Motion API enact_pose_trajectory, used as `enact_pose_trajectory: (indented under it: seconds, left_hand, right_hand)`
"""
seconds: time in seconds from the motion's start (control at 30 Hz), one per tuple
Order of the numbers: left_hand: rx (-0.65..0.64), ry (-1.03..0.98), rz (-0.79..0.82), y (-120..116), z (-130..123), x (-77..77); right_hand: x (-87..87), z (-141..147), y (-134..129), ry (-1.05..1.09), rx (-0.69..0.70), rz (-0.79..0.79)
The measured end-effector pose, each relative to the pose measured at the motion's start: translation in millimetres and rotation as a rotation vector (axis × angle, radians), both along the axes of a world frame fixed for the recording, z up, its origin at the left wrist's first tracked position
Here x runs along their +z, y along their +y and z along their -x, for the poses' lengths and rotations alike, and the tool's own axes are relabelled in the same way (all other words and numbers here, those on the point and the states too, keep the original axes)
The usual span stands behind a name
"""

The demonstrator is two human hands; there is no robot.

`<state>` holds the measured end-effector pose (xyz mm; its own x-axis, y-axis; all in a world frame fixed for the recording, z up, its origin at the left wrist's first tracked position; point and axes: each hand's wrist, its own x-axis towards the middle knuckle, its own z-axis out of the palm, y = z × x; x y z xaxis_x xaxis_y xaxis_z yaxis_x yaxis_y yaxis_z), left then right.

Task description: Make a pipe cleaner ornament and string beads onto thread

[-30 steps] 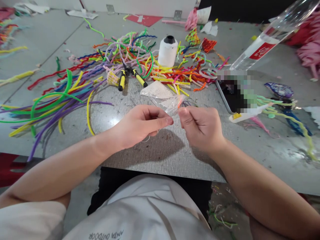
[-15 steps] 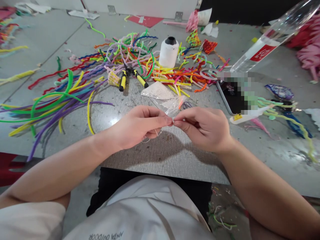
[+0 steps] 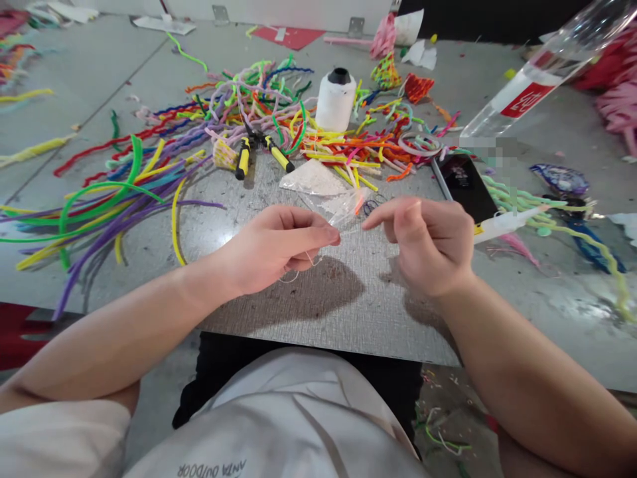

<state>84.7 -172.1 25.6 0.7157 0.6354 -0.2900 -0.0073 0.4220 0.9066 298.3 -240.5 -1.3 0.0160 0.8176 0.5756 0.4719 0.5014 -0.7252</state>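
Thumb and fingers of my left hand point(image 3: 286, 242) pinch a thin white thread point(image 3: 313, 257). A loose loop of it hangs below those fingers, and a faint end points toward my right hand point(image 3: 430, 242). That hand is apart from the left one, its index finger stretched out and its thumb lifted away, with nothing visibly gripped. Whether the thread touches the right index fingertip, I cannot tell. Just beyond the fingertips lies a clear plastic bag point(image 3: 318, 179) with small white bits in it.
Colourful fuzzy stems point(image 3: 199, 126) lie heaped across the back and left. Yellow-handled pliers point(image 3: 243, 158) rest near a white thread cone point(image 3: 336, 103). On the right are a phone point(image 3: 465, 186), a white tube point(image 3: 505, 224) and a tilted clear bottle point(image 3: 527, 99).
My right hand has moved away to the right from my left fingertips, and its thumb and index finger have spread. My left hand keeps its pinch in nearly the same place.
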Motion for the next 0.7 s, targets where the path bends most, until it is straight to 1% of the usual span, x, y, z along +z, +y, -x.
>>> enact_pose_trajectory:
  seconds: [0.03,0.17,0.27,0.33,0.47,0.63,0.7]
  left_hand:
    - [-0.004,-0.005,0.018,0.1,0.3,0.9]
    - [-0.043,-0.005,0.074,0.0,1.8,1.7]
    - [-0.068,-0.012,0.087,-0.3,2.7,0.8]
    - [-0.079,-0.018,0.085,-0.4,3.2,0.2]
    - [-0.083,-0.028,0.07,0.1,3.1,-1.5]
    - [-0.07,-0.041,0.087,1.4,2.5,-2.1]
    - [-0.047,-0.059,0.099,2.3,3.7,-0.9]
  right_hand:
    - [0.7,-2.5,-0.1,-0.049,0.018,-0.047]
    - [3.3,-5.0,1.3,-0.264,0.162,-0.208]
    - [2.9,-1.7,2.9,-0.328,0.212,-0.247]
    - [2.2,-0.2,3.1,-0.346,0.182,-0.214]
    - [1.9,1.6,0.7,-0.347,0.063,-0.111]
    - [1.4,3.5,-2.6,-0.241,-0.085,-0.115]
    - [0.5,1.5,0.5,-0.204,-0.155,-0.082]
